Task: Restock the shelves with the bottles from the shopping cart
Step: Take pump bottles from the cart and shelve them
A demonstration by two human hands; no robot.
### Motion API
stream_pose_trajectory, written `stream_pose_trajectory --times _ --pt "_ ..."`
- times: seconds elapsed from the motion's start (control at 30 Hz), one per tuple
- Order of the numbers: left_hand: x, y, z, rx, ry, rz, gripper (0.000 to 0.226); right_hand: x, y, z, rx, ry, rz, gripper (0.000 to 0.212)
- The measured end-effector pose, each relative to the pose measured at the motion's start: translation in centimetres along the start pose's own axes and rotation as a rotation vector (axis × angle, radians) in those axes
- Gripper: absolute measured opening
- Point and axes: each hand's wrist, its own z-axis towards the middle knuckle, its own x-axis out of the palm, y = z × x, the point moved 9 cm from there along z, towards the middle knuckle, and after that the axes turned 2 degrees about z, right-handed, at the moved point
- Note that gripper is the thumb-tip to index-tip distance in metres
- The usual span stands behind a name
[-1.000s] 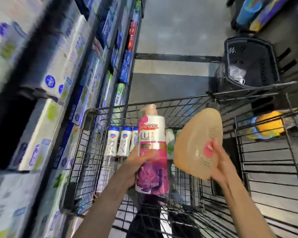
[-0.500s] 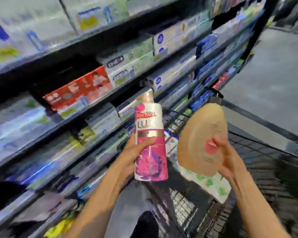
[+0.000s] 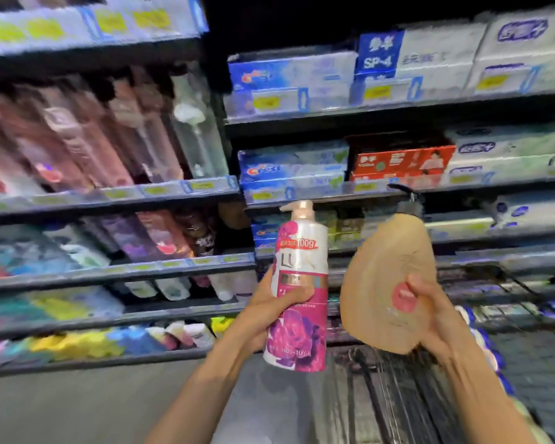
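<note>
My left hand grips a tall white and pink pump bottle with purple flowers, held upright in front of the shelves. My right hand holds a wide, rounded tan bottle with a dark pump top and a pink round sticker, tilted slightly left. Both bottles hang in the air above the black wire shopping cart, which fills the lower right. The shelves on the left carry rows of similar tall bottles, blurred by motion.
Shelves on the right hold toothpaste boxes in blue, white and red. Lower left shelves carry colourful small packs. Grey floor lies below the left shelves. A blue and white pack sits in the cart.
The view has swung left from the cart and aisle to face the shelves. Both hands keep the same bottles, carried along with the turn and raised in front of the shelving.
</note>
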Motion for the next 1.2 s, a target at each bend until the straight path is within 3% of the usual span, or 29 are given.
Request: stream_pose_trajectory --times 0.2,0.3,0.4,0.7,0.77,0.87,1.2 --pt "-11.8 -2.1 -5.2 0.085 -0.161 0.002 0.068 8.8 -6.6 3.4 0.039 0.082 -0.117 0.03" --pt "-17.4 -2.7 -7.5 0.099 -0.199 0.012 0.075 11.7 -9.3 4.3 -0.017 0.033 -0.218 0.06" --pt "-21.9 -3.1 -9.1 0.115 -0.205 0.039 0.08 14.0 -11.4 4.7 -0.087 -0.012 -0.251 0.073" --pt "-29.2 -3.6 -6.2 0.186 -0.221 0.11 0.075 16.6 -14.8 9.4 -0.184 -0.016 -0.254 0.059" --pt "-30.6 -3.3 -4.3 0.236 -0.224 0.149 0.077 16.5 -15.7 11.1 -0.223 -0.001 -0.282 0.065" --pt "-32.7 -2.7 -1.2 0.344 -0.23 0.198 0.08 15.6 -17.0 13.9 -0.322 -0.005 -0.336 0.078" --pt "-36.0 -0.2 6.1 0.783 -0.15 0.281 0.068 14.6 -19.6 19.3 -0.672 0.186 -0.451 0.048"
